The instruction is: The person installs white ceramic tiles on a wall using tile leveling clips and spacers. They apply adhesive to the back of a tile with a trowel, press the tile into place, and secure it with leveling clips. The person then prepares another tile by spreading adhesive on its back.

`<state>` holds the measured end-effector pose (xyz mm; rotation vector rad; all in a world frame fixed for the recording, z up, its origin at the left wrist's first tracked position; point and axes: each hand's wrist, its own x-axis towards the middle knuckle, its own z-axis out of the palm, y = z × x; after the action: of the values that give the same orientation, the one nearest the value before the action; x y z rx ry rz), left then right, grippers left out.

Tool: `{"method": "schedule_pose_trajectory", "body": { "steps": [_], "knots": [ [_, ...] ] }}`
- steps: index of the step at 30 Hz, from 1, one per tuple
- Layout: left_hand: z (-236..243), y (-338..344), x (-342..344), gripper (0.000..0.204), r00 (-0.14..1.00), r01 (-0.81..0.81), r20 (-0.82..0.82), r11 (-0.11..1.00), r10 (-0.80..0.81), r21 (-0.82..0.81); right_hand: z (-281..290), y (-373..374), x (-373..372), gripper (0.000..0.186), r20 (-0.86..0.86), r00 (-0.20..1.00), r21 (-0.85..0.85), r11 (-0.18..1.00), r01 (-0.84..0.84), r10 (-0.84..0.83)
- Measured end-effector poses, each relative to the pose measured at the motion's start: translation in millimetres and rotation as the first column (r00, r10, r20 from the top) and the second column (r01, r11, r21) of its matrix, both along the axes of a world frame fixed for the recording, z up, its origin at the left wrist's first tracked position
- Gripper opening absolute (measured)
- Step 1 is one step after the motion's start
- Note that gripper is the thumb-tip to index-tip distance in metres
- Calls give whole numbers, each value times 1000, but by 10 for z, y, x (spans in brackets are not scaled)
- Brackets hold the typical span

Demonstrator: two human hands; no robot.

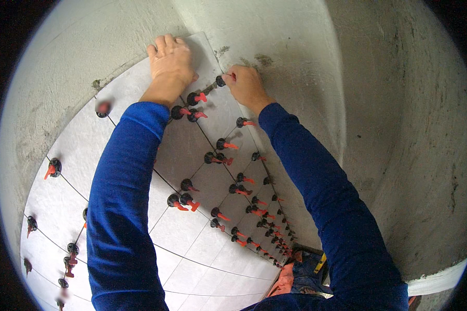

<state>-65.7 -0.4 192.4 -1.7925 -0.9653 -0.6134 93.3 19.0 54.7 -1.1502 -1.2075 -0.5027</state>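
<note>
My left hand (170, 61) lies on a light grey tile (205, 51) at the top of the tiled wall, its fingers spread near the upper edge. To its right, my right hand (245, 88) is closed at the tile's side edge. Its thumb and fingers pinch a tile levelling clip (220, 81) with a round black base; the fingers cover the clip's handle. Just below my left hand, several more levelling clips (194, 99) with black bases and red handles sit on the tile joints.
Rows of levelling clips (240, 188) run down the joints of the tiled wall (218, 264). Bare grey plaster (389, 119) rises on the right and continues above the tiles. At the lower right, dark blue clothing (307, 269) and a yellow object (320, 263) show beside my arm.
</note>
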Motion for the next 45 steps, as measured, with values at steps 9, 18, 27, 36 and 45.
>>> {"method": "schedule_pose_trajectory", "body": {
  "steps": [9,18,27,36,45],
  "knots": [
    [-13,12,-12,88,1000,4,-5,1000,-4,24,-79,66,-7,21,-92,992,68,994,-86,92],
    [-38,68,-22,86,1000,18,-16,997,-16,80,-70,129,-57,24,-77,997,72,997,-4,10],
    [-37,100,8,83,1000,7,3,999,-7,53,15,34,-20,24,-16,998,69,995,-67,69],
    [-102,116,-23,91,999,46,3,995,-46,93,58,-211,-10,29,-373,787,130,867,-481,492],
    [-53,50,-67,89,997,57,-49,998,-56,19,354,-62,-253,35,-456,471,321,634,-704,755]
  ]
}}
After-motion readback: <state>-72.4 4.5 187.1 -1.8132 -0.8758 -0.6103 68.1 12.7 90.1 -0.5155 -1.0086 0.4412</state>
